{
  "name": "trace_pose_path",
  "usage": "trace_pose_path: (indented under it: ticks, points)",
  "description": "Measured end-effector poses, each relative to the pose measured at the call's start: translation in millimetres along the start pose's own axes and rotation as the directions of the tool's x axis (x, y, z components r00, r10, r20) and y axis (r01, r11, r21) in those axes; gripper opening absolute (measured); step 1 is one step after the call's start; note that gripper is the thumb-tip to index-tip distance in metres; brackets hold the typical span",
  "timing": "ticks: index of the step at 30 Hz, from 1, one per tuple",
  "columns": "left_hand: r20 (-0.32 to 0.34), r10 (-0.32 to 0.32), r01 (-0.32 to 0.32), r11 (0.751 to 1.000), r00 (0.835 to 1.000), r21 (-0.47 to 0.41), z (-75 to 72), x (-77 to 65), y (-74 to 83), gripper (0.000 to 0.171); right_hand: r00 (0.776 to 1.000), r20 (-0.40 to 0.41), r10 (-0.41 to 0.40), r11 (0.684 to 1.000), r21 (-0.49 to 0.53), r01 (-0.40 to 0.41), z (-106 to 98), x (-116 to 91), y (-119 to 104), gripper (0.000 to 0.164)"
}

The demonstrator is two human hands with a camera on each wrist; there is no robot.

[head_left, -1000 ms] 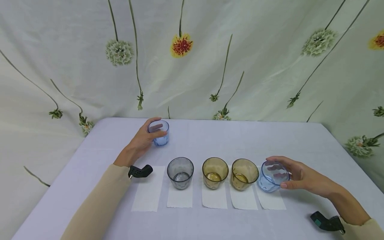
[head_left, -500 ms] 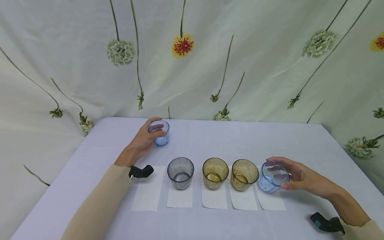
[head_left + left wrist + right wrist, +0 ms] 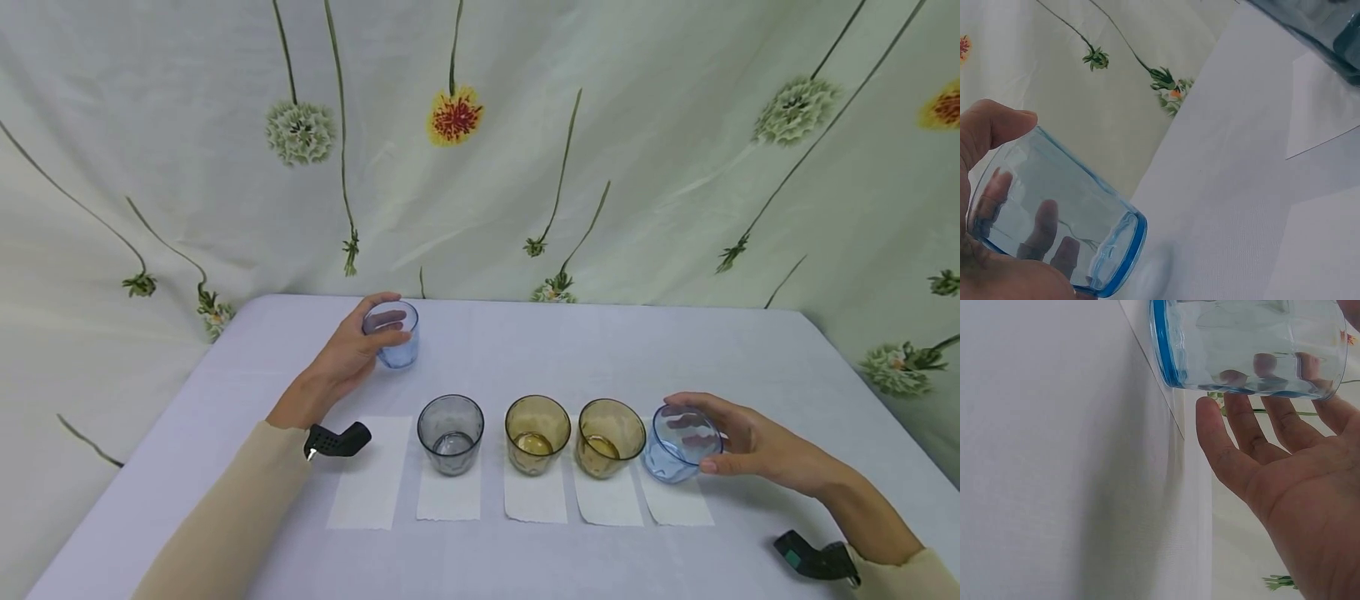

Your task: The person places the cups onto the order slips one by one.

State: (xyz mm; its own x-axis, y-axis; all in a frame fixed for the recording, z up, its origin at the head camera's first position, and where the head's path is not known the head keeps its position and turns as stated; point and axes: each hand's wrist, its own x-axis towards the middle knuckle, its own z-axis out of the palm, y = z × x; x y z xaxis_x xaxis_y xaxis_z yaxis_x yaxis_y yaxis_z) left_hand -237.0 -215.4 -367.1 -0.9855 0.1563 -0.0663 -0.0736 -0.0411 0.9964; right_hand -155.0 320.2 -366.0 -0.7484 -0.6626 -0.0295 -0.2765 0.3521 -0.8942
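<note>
My left hand (image 3: 347, 354) grips a clear blue drinking glass (image 3: 397, 357) near the table's far left, thumb on the near side and fingers wrapped behind. In the left wrist view this glass (image 3: 1094, 181) hangs tilted just over the cloth, its fingers showing through the wall. At the right end of a row of glasses, my right hand (image 3: 776, 450) holds a second blue glass (image 3: 666, 461) by its sides, upright over a white paper strip (image 3: 682, 506). The right wrist view shows fingers (image 3: 1210, 422) lying along that glass (image 3: 1229, 337).
Between the hands stand a grey glass (image 3: 452, 458) and two amber glasses, the left one (image 3: 537, 458) and the right one (image 3: 600, 462), each on its own paper strip. A bare strip (image 3: 367, 492) lies at the row's left end. Flower-printed cloth (image 3: 480, 208) hangs behind the table.
My left hand has shifted slightly left and nearer with its blue glass. The right hand, its glass and the other glasses stay where they were.
</note>
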Motion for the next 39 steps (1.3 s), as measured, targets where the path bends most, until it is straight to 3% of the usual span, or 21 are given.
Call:
trace_pose_path:
  ticks: [18, 32, 39]
  points:
    - [0.094, 0.058, -0.061, 0.998, 0.994, 0.031, 0.9, -44.6, 18.0, 0.058, 0.999, 0.015, -0.031, 0.999, 0.041, 0.03, 0.7, 0.8, -0.2, 0.068]
    - [0.17, 0.098, -0.131, 0.972, 0.981, 0.196, 0.1, -76.2, 20.7, 0.061, 1.0, 0.013, -0.027, 0.998, 0.051, 0.026, 0.9, 0.3, -1.0, 0.069]
    - [0.202, 0.044, -0.098, 0.959, 0.978, 0.265, -3.3, -94.6, 20.8, 0.061, 1.0, 0.007, -0.004, 0.999, 0.05, 0.004, 2.6, 0.3, -2.7, 0.068]
